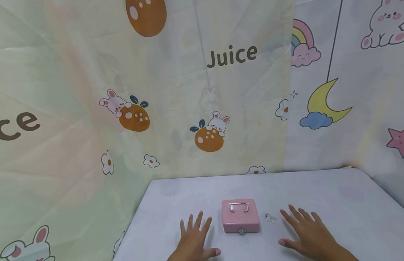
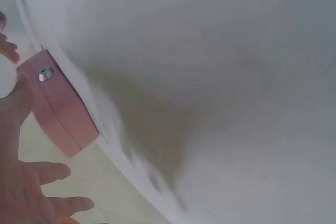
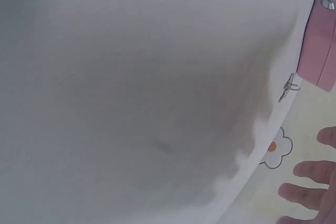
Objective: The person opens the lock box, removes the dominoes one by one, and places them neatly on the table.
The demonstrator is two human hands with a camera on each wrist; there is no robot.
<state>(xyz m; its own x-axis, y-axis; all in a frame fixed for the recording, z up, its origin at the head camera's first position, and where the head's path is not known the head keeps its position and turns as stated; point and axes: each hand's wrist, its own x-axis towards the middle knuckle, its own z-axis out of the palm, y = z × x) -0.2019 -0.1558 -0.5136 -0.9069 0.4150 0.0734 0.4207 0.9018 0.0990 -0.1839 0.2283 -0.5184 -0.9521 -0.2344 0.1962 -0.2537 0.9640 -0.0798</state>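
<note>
A pink metal cash box (image 1: pixel 240 216) sits closed on the white table, its silver handle (image 1: pixel 239 207) on the lid and a silver lock (image 1: pixel 242 231) at the front. Just right of it lies a small set of keys (image 1: pixel 270 218). My left hand (image 1: pixel 196 237) is spread out left of the box, apart from it. On the other side my right hand (image 1: pixel 308 232) has its fingers spread, close to the keys. In the left wrist view the box (image 2: pixel 58 103) shows its lock side; the right wrist view shows the keys (image 3: pixel 288 88) beside it.
The white-covered table (image 1: pixel 176 195) ends at a back edge against a patterned curtain (image 1: pixel 176 90). More curtain with a moon and a star (image 1: pixel 399 142) hangs along the right, and a pale green one (image 1: pixel 58 188) on the left.
</note>
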